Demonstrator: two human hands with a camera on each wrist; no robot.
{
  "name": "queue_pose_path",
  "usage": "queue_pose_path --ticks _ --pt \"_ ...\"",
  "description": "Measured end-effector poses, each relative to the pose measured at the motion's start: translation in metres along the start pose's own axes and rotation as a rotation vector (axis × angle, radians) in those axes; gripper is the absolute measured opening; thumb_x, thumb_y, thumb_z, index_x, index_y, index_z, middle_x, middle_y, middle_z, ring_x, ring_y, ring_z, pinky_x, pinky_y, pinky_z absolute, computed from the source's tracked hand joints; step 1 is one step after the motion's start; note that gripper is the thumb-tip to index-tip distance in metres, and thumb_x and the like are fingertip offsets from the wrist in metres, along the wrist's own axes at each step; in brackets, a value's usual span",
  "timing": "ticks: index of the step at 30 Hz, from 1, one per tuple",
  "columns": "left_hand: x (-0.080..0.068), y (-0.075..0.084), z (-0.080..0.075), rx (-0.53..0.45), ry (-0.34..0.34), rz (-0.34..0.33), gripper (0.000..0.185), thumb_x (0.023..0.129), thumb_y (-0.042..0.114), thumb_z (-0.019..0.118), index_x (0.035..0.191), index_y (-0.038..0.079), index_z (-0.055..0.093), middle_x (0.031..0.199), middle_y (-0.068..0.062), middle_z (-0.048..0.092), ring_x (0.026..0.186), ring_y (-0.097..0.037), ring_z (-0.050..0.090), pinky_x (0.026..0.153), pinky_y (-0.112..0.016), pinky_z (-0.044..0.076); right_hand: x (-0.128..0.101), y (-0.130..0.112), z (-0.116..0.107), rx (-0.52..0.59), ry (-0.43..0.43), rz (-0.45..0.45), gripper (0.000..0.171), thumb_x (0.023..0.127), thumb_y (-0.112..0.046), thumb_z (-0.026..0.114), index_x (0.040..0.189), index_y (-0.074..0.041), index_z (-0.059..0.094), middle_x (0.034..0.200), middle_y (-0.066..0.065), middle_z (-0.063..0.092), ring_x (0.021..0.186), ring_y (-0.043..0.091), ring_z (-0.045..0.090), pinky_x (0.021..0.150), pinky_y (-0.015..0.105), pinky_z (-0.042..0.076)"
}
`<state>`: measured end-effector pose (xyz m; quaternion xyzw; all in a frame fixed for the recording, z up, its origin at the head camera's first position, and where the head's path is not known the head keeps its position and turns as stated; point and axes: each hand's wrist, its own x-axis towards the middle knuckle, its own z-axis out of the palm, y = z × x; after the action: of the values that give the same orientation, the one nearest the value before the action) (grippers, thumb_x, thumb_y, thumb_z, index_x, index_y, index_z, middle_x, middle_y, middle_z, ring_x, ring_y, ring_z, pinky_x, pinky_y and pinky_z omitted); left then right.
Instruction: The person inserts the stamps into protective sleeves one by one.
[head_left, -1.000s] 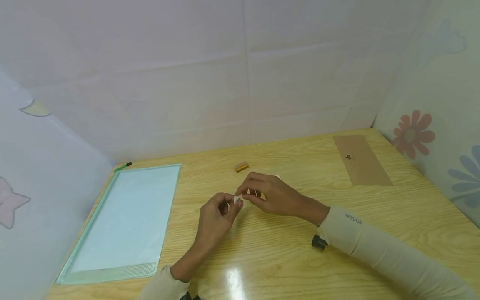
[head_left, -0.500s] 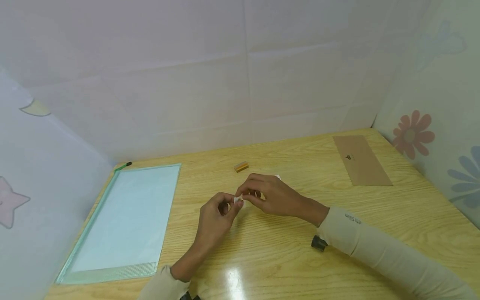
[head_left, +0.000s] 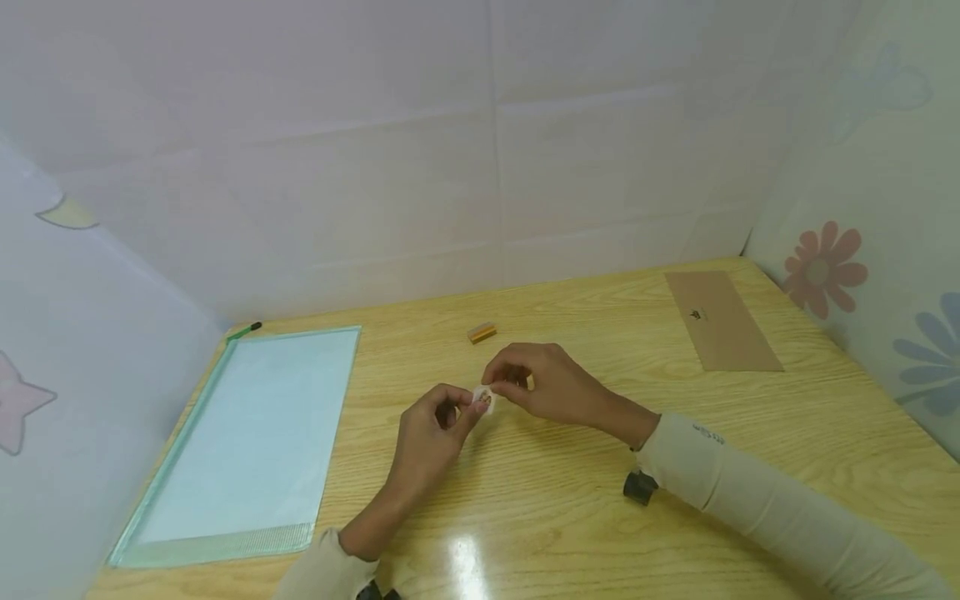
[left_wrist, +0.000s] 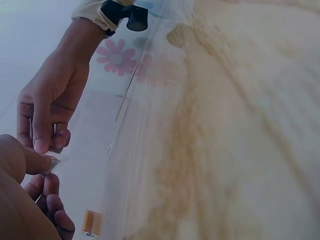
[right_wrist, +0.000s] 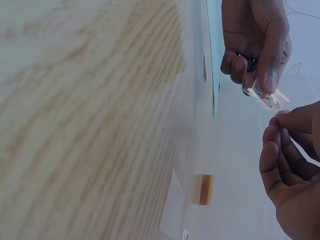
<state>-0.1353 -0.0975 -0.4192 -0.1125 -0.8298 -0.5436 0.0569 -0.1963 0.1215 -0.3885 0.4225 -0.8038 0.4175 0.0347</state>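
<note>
A small clear-and-white packet (head_left: pixel 484 399) with something brownish inside is held above the middle of the table; its exact contents are too small to tell. My left hand (head_left: pixel 429 437) pinches it between thumb and index finger. My right hand (head_left: pixel 558 385) has thumb and index fingertip at the packet's upper right corner. Seen from the right wrist, the see-through packet (right_wrist: pixel 270 100) lies under the left thumb, and the right fingertips pinch its edge. The left wrist view mostly hides the packet (left_wrist: pixel 55 162) behind the left thumb.
On the wooden table (head_left: pixel 570 517) lie an orange-brown block (head_left: pixel 482 332), a brown card (head_left: pixel 722 321) and a pale zip pouch (head_left: pixel 247 442). A green pen-like item (head_left: pixel 243 332) lies behind the pouch. The right wrist view shows a white card (right_wrist: pixel 172 207). Fabric walls (head_left: pixel 375 167) surround the table.
My right fingers have shifted slightly right along the packet, and more of its face now shows. The white piece behind my right hand is now hidden in the head view.
</note>
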Motion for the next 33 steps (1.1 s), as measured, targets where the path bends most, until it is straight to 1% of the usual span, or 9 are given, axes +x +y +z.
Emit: queue_pose_path --ticks 6,10,13,17,19,23,27,29,33 --pt "0.000 -0.001 -0.002 -0.003 -0.004 -0.031 0.010 0.097 0.024 0.071 0.101 0.015 0.068 0.083 -0.004 0.060 0.061 -0.019 0.047 0.049 -0.022 0.037 0.001 0.009 -0.004 0.020 -0.005 0.160 0.009 0.098 -0.019 0.069 0.107 -0.021 0.070 0.094 -0.004 0.072 0.081 0.006 0.065 0.070 0.028 0.055" --pt "-0.001 -0.003 -0.003 0.016 -0.012 -0.064 0.008 0.099 0.021 0.067 0.103 0.014 0.067 0.086 -0.005 0.062 0.061 -0.017 0.049 0.047 -0.022 0.038 0.002 0.016 -0.006 0.015 -0.023 0.265 0.009 0.098 -0.022 0.069 0.106 -0.024 0.071 0.094 -0.006 0.071 0.079 0.008 0.065 0.070 0.030 0.055" --pt "-0.001 -0.005 -0.004 0.024 -0.015 -0.082 0.009 0.100 0.021 0.066 0.104 0.013 0.066 0.083 -0.006 0.061 0.059 -0.016 0.049 0.046 -0.022 0.039 0.003 0.022 -0.005 -0.010 -0.053 0.331 0.007 0.098 -0.021 0.070 0.104 -0.025 0.071 0.093 -0.010 0.070 0.076 0.009 0.065 0.069 0.032 0.055" --pt "-0.001 -0.005 -0.005 0.010 -0.020 -0.087 0.007 0.100 0.020 0.066 0.103 0.014 0.066 0.084 -0.005 0.062 0.057 -0.014 0.048 0.044 -0.021 0.038 0.004 0.031 0.002 -0.052 -0.105 0.388 0.007 0.098 -0.020 0.070 0.102 -0.025 0.071 0.092 -0.014 0.069 0.077 0.009 0.063 0.070 0.031 0.054" --pt "-0.002 -0.004 -0.005 0.001 -0.030 -0.085 0.006 0.100 0.019 0.066 0.103 0.014 0.066 0.086 -0.006 0.062 0.056 -0.013 0.046 0.044 -0.021 0.037 0.004 0.033 0.007 -0.079 -0.123 0.395 0.008 0.097 -0.018 0.069 0.101 -0.024 0.071 0.091 -0.013 0.068 0.077 0.008 0.062 0.070 0.030 0.053" --pt "-0.001 -0.004 -0.005 -0.006 -0.049 -0.084 0.008 0.100 0.019 0.067 0.102 0.012 0.065 0.086 -0.007 0.063 0.053 -0.011 0.044 0.043 -0.021 0.036 0.006 0.033 0.013 -0.164 -0.138 0.361 0.008 0.095 -0.014 0.072 0.101 -0.020 0.072 0.088 -0.011 0.066 0.076 0.008 0.060 0.068 0.028 0.052" --pt "-0.001 -0.003 -0.005 0.015 -0.046 -0.087 0.008 0.099 0.019 0.068 0.101 0.012 0.066 0.086 -0.006 0.063 0.054 -0.011 0.045 0.043 -0.021 0.036 0.009 0.031 0.015 -0.257 -0.149 0.327 0.008 0.094 -0.015 0.074 0.101 -0.017 0.072 0.090 -0.010 0.063 0.076 0.005 0.057 0.067 0.024 0.051" --pt "-0.001 -0.003 -0.005 0.025 -0.041 -0.086 0.007 0.099 0.018 0.068 0.101 0.012 0.066 0.087 -0.005 0.063 0.055 -0.011 0.045 0.044 -0.021 0.037 0.009 0.030 0.015 -0.280 -0.152 0.315 0.008 0.094 -0.016 0.074 0.101 -0.017 0.071 0.091 -0.009 0.062 0.076 0.005 0.057 0.067 0.024 0.051" --pt "-0.002 -0.003 -0.005 0.037 -0.034 -0.091 0.005 0.098 0.017 0.068 0.099 0.013 0.066 0.089 -0.003 0.064 0.056 -0.013 0.048 0.044 -0.022 0.038 0.008 0.033 0.011 -0.281 -0.135 0.297 0.006 0.096 -0.017 0.071 0.102 -0.017 0.072 0.091 -0.010 0.063 0.075 0.005 0.057 0.066 0.024 0.051"
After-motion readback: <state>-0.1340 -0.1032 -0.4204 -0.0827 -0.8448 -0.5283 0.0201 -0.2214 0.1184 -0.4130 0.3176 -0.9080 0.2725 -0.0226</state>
